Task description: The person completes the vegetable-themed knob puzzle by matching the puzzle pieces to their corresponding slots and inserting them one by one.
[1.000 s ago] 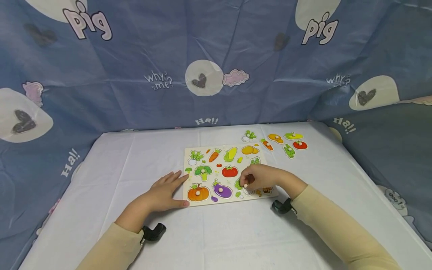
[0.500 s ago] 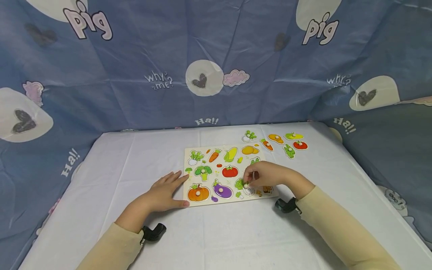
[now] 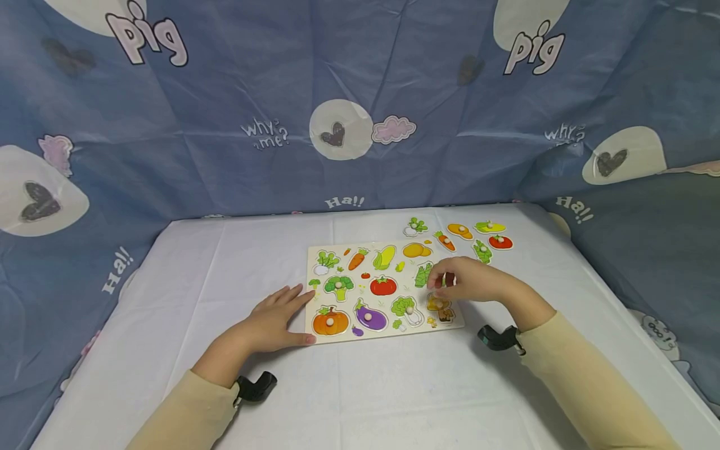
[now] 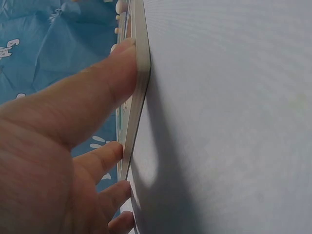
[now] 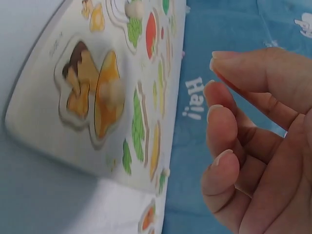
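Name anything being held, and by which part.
Nothing is held: the right grip is empty; the left grip only touches the puzzle board at its left edge.

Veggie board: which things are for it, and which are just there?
For it: veggie board; on it, pumpkin, broccoli, eggplant, cabbage, mushroom; loose beside it, turnip, carrot, potato, corn, asparagus, tomato.

Just there: white tablecloth, blue backdrop, black wrist gadgets.

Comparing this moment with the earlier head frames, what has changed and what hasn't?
The right hand has let go of the green-and-white leafy piece and moved rightward and somewhat toward the far side, uncovering more of the mushroom piece. It now holds nothing. The left hand stays at the left edge of the board; board and loose pieces look unmoved.
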Demonstrator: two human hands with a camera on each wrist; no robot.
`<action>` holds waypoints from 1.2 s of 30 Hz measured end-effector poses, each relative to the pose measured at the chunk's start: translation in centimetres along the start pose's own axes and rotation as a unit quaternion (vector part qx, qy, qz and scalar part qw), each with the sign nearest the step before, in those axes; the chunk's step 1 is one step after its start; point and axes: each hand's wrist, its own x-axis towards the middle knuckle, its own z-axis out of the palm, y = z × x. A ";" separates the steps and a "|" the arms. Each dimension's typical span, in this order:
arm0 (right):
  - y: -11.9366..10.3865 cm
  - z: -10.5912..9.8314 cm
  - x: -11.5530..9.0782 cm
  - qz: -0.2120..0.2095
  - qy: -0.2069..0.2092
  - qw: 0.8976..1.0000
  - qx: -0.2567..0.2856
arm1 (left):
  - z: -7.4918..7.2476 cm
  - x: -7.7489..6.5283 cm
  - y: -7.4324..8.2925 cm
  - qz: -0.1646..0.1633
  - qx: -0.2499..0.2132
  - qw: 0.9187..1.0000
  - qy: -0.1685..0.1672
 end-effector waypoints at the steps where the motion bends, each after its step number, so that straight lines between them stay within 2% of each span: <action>1: 0.2 -0.1 -0.2 0.001 0.005 1.000 -0.002 | 0.0 0.0 0.0 0.000 0.000 1.000 0.000; 13: 2.9 -1.9 -2.5 0.033 0.079 0.996 -0.010 | 0.0 0.1 0.0 -0.002 0.000 1.000 0.000; 24: 5.4 -3.8 -4.6 0.065 0.148 0.985 -0.052 | 0.1 0.2 -0.1 -0.004 0.001 1.000 -0.001; 30: 6.8 -4.6 -5.1 0.073 0.175 0.980 -0.059 | 0.1 0.1 0.0 -0.004 0.001 1.000 0.000; 36: 8.1 -5.4 -4.9 0.100 0.186 0.976 -0.051 | 0.1 0.1 -0.1 -0.006 0.000 1.000 -0.001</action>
